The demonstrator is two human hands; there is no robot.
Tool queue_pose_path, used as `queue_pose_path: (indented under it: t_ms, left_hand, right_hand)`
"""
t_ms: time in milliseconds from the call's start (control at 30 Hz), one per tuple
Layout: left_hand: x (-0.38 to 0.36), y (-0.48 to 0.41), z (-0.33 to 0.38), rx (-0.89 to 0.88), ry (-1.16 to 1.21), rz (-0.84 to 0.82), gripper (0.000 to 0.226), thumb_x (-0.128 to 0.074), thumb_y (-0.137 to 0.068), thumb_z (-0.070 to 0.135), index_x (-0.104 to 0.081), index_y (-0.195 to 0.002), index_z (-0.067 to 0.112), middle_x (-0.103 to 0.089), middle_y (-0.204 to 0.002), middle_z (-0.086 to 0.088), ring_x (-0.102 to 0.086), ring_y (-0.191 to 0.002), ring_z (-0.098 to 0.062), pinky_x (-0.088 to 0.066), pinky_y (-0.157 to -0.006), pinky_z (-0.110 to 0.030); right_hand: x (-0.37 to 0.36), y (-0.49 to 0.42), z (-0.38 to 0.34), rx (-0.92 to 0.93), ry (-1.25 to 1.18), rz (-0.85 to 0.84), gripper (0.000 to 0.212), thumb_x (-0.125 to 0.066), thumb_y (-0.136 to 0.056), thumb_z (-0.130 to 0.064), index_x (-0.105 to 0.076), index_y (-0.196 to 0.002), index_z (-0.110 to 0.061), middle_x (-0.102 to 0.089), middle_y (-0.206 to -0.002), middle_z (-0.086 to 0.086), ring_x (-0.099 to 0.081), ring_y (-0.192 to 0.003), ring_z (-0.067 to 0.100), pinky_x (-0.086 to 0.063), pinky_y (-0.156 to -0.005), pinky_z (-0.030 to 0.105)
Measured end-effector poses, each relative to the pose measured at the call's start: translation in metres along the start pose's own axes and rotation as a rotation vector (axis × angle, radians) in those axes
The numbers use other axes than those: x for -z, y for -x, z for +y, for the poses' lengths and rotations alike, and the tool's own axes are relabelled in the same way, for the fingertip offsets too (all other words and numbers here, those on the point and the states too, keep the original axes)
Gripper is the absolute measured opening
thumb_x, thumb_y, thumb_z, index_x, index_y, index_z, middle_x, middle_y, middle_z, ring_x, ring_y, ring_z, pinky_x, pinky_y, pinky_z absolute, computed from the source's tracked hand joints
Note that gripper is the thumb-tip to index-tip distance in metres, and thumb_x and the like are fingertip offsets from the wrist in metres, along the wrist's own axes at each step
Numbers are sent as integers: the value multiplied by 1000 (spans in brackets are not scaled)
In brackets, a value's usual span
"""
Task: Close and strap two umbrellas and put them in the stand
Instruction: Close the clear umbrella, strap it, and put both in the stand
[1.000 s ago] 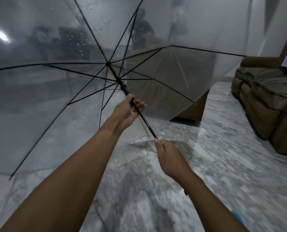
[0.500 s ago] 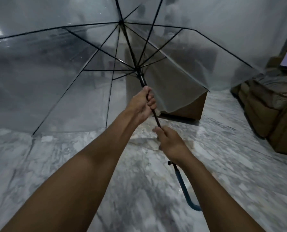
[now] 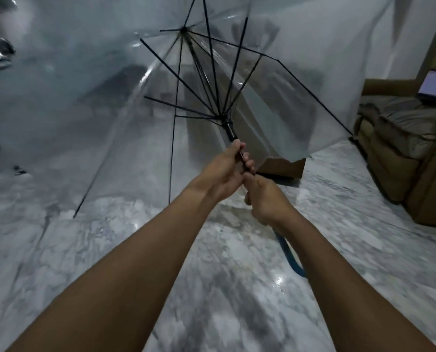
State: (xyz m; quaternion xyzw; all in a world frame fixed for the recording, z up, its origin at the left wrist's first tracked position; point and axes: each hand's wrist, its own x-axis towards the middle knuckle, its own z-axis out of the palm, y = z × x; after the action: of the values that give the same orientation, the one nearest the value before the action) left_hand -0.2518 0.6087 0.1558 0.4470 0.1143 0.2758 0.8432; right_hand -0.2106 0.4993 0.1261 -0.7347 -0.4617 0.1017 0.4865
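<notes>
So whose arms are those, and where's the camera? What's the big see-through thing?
There is no machine here, only a person. The camera sits on their head and looks down, so you see their own two arms. The left hand grips the thin black pole of a see-through umbrella, just below the slider where the ribs meet. The right hand grips the pole lower down, above the curved blue handle. The umbrella is partly folded. Under it is a shiny marble floor. On the right stands a brown sofa with an open laptop at its far end.
</notes>
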Motion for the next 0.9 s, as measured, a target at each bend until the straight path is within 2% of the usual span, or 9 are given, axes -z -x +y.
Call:
queue_pose_path:
  t_ms: [100,200,267,333,433,533,667,800,900]
  left_hand:
    - [4,-5,-1,-8,-6,56,30,-32,-106,28,-42,-81,16,-30,-63,-1,-30,-37,-9,-28,-46,-22]
    - [19,-9,3,-39,21,108,32,-30,-106,26,-41,-78,16,-32,-53,2,-26,-35,-9,-25,-42,-21]
    - [28,-12,9,-72,30,148,34,-30,-106,25,-40,-76,16,-33,-47,3,-26,-34,-9,-25,-38,-20]
    - [36,-15,17,-102,59,184,34,-30,-106,24,-40,-74,17,-33,-44,4,-26,-32,-9,-26,-36,-17]
    - [43,-18,24,-126,93,213,34,-31,-106,24,-40,-74,17,-32,-44,4,-27,-32,-9,-26,-38,-18]
    - [40,-15,28,-123,64,230,33,-32,-106,24,-42,-76,16,-33,-49,2,-30,-34,-10,-28,-41,-21]
    - [27,-2,28,-67,-73,211,31,-41,-104,28,-49,-77,15,-43,-62,-1,-44,-52,-14,-45,-55,-25]
    - [9,5,1,8,-168,141,32,-39,-104,25,-51,-78,12,-50,-71,-5,-62,-54,-16,-52,-51,-26]
    - [5,5,-8,29,-164,128,30,-37,-105,16,-50,-79,7,-56,-83,-8,-64,-85,-23,-52,-70,-26]
  right_hand:
    - [-9,-3,7,-28,-36,-26,38,-33,-106,-41,-49,-77,-23,-51,-69,2,-43,-55,14,-33,-55,29]
    - [-18,5,18,-54,-104,-57,17,-49,-101,-39,-56,-99,-25,-54,-75,-5,-49,-62,11,-39,-60,31]
    - [-18,15,27,-101,-108,-106,23,-56,-96,-46,-57,-107,-26,-59,-80,-1,-55,-63,13,-45,-59,31]
    - [-16,26,34,-120,-34,-165,32,-53,-96,-52,-59,-104,-21,-61,-81,6,-55,-61,16,-48,-57,35]
    - [-18,35,35,-87,177,-181,43,-37,-101,-53,-52,-93,-14,-53,-77,2,-49,-63,16,-44,-63,38]
    - [-21,36,30,-91,174,-144,44,-31,-102,-53,-49,-92,-14,-54,-78,2,-51,-68,19,-40,-65,38]
    - [-19,26,21,-88,125,-109,38,-33,-104,-47,-45,-80,-20,-51,-73,-2,-49,-68,17,-37,-64,36]
    - [-11,4,7,-76,16,-56,29,-35,-105,-42,-49,-88,-24,-48,-70,-1,-41,-48,7,-33,-47,24]
    - [-13,3,7,-176,-172,-75,30,-36,-105,-41,-47,-84,-22,-44,-64,3,-33,-40,11,-27,-37,20]
